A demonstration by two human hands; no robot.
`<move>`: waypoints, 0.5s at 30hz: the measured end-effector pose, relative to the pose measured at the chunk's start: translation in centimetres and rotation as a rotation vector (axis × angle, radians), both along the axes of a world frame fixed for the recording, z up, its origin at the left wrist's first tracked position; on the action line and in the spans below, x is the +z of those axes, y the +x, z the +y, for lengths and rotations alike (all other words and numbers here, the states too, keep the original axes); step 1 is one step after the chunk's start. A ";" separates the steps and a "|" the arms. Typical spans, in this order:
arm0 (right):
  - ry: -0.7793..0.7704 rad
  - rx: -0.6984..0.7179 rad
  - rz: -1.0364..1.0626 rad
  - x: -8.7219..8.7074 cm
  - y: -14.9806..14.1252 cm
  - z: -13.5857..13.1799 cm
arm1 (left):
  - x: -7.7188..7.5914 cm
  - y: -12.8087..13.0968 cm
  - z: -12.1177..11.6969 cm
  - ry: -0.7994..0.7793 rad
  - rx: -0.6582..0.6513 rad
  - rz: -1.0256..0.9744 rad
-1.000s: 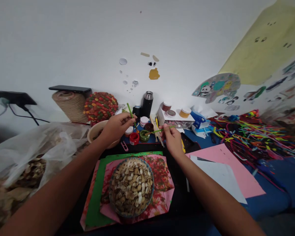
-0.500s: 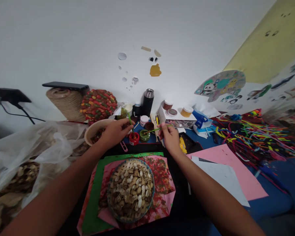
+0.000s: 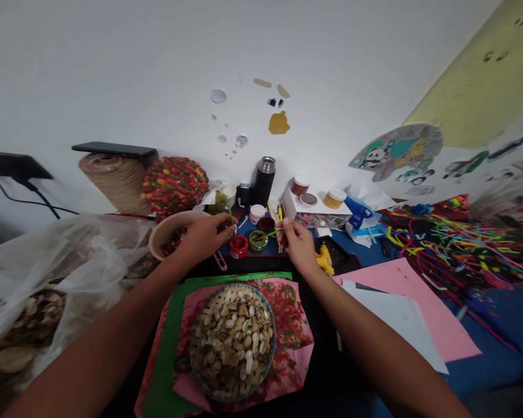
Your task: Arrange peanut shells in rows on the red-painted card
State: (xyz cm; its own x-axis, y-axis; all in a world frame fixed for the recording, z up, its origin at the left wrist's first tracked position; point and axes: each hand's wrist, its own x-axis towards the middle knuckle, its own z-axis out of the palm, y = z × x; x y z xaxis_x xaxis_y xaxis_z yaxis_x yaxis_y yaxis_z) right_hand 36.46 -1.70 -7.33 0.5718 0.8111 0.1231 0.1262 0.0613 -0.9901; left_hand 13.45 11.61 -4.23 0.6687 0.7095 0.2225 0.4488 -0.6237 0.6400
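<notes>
My left hand [image 3: 213, 231] pinches a green-handled paintbrush [image 3: 230, 216] held nearly upright over an open jar of red paint [image 3: 239, 247]. A second green-handled paintbrush [image 3: 275, 231] lies slanted in the fingers of my right hand [image 3: 297, 239], its tip at an open jar of green paint [image 3: 258, 241]. Just behind stand a dark brown jar [image 3: 267, 224] and a white-lidded jar [image 3: 257, 213]. Nearer me, a round woven basket [image 3: 193, 339] full of peanut shells [image 3: 239, 331] sits on paint-stained pink paper [image 3: 290, 313] over a green sheet [image 3: 165, 348].
A bowl [image 3: 157, 235] of painted shells and a plastic bag [image 3: 87, 273] of shells are at left. Behind stand a shell-covered ball [image 3: 174, 186], a twine roll [image 3: 117, 183] and a black flask [image 3: 264, 181]. Right are a yellow glue gun [image 3: 325, 260], pink paper [image 3: 453, 331] and pipe cleaners [image 3: 453, 238].
The view has shifted slightly. The left brush has risen a little, its tip now higher at the red jar. My right hand still holds its brush at the green jar.
</notes>
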 end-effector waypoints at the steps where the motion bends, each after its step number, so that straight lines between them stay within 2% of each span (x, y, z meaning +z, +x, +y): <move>1: 0.000 0.002 0.007 -0.1 0.0 0.1 | -0.1 0.0 0.0 0.012 -0.003 0.024; 15: -0.009 -0.029 0.169 -0.7 0.4 -0.3 | -0.3 0.0 0.3 0.197 0.108 0.171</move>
